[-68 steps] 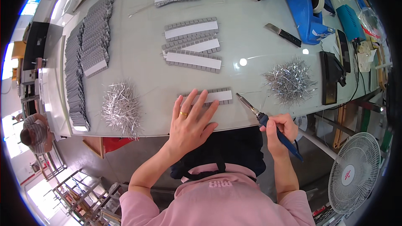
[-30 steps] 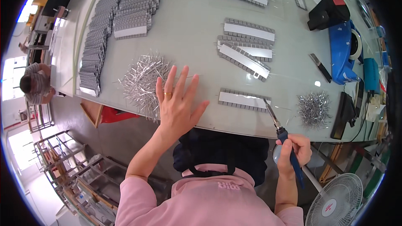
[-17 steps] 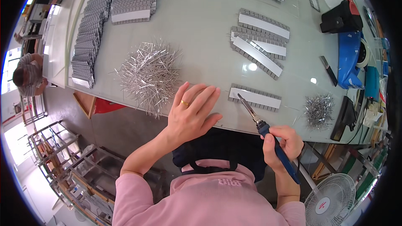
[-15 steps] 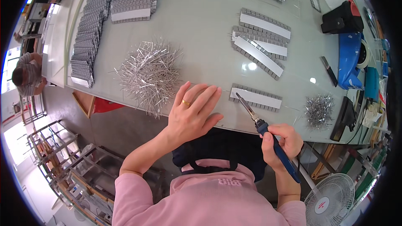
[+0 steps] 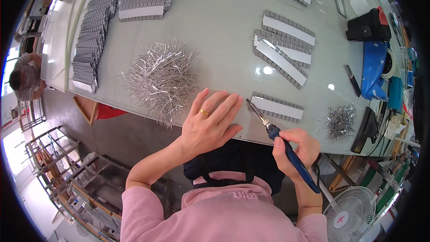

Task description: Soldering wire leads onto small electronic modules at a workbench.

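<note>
My right hand [image 5: 299,149] grips a soldering iron [image 5: 286,148] by its blue handle, tilted up and to the left. The iron's dark tip is close to the left end of a grey segmented strip with a white band [image 5: 277,107], near the table's front edge. My left hand [image 5: 214,118], with a gold ring, lies palm down, its fingers stretched out on the table left of the iron's tip. Whether anything thin lies under the fingertips, I cannot tell. A large heap of thin silvery wires [image 5: 161,80] lies just left of that hand.
More grey-and-white strips [image 5: 289,29] lie farther back. Many are stacked at the far left [image 5: 85,58]. Short wire pieces [image 5: 340,121], a knife [image 5: 352,80] and a blue tape dispenser [image 5: 374,74] are at the right. A fan [image 5: 349,213] stands below; another person [image 5: 27,78] is far left.
The soldering iron's tip has moved left, off the near strip's white band to beside its left end. My left hand has shifted slightly right; the view has shifted a little.
</note>
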The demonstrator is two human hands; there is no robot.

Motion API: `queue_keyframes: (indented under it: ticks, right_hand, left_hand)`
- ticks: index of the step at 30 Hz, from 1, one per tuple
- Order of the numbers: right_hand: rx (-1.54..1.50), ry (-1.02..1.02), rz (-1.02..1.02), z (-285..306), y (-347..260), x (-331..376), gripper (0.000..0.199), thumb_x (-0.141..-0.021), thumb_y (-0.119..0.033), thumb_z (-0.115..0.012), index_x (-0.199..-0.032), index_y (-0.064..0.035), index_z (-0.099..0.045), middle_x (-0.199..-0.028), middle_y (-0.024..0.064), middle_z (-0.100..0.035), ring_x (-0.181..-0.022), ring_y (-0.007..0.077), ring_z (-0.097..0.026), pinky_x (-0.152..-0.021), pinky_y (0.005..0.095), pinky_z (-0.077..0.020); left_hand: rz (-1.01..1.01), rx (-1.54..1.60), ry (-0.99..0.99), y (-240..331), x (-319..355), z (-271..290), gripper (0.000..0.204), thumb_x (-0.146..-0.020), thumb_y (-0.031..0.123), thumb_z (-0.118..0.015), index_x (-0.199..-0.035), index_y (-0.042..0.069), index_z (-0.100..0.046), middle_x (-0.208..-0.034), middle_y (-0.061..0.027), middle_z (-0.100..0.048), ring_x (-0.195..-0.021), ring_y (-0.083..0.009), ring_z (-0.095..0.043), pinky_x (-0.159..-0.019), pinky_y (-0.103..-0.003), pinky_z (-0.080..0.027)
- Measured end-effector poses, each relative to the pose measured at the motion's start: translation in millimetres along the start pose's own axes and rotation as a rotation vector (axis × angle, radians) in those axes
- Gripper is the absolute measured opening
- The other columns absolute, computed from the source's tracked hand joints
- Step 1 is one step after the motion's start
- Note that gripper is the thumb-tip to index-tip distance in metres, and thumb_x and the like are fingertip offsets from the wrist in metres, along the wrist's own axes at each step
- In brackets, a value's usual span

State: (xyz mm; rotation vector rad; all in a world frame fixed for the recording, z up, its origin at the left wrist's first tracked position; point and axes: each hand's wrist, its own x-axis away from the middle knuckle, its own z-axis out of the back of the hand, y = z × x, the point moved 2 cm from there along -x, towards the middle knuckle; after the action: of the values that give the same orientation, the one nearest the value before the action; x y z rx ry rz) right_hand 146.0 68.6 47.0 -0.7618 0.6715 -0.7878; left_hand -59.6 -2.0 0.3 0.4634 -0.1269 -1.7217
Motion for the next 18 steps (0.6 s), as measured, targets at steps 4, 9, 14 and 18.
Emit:
queue_keyframes:
  ticks: [4,9,14,18]
  right_hand:
    - [0.077,-0.032,0.129,0,-8,-11,0.02,-0.069,0.0,-0.074,-0.081,-0.0025,-0.059,-0.066,0.0095,-0.062,-0.05,0.0218,-0.06,-0.046,0.0285,-0.0466]
    - [0.15,-0.096,0.198,2,-15,-19,0.02,-0.068,0.001,-0.074,-0.079,-0.0034,-0.059,-0.061,0.0071,-0.056,-0.046,0.0204,-0.056,-0.044,0.0295,-0.0442]
    - [-0.071,0.019,-0.097,8,17,-3,0.014,-0.076,-0.001,-0.071,-0.082,-0.0026,-0.059,-0.066,0.0085,-0.064,-0.056,0.0139,-0.063,-0.051,0.0262,-0.0496]
    - [-0.394,0.594,-0.181,33,43,24,0.013,-0.09,-0.013,-0.056,-0.094,-0.0006,-0.052,-0.081,0.0079,-0.054,-0.056,0.0172,-0.059,-0.056,0.0273,-0.0491]
  left_hand:
    - [0.004,0.003,-0.003,0,0,0,0.059,-0.075,0.033,-0.072,-0.126,0.007,-0.059,-0.129,-0.0041,-0.053,-0.119,-0.0225,-0.05,-0.105,-0.049,-0.034]
    - [-0.064,-0.019,0.167,0,9,0,0.049,-0.078,0.037,-0.07,-0.119,0.01,-0.065,-0.122,-0.0002,-0.057,-0.112,-0.0184,-0.055,-0.106,-0.05,-0.034]
    - [-0.284,0.099,0.293,28,20,9,0.03,-0.081,0.033,-0.069,-0.104,0.013,-0.072,-0.109,0.0022,-0.062,-0.104,-0.015,-0.059,-0.101,-0.046,-0.04]
    - [-0.27,0.166,0.198,49,4,-5,0.042,-0.079,0.035,-0.072,-0.112,0.01,-0.067,-0.119,-0.0026,-0.058,-0.112,-0.0188,-0.055,-0.101,-0.046,-0.041]
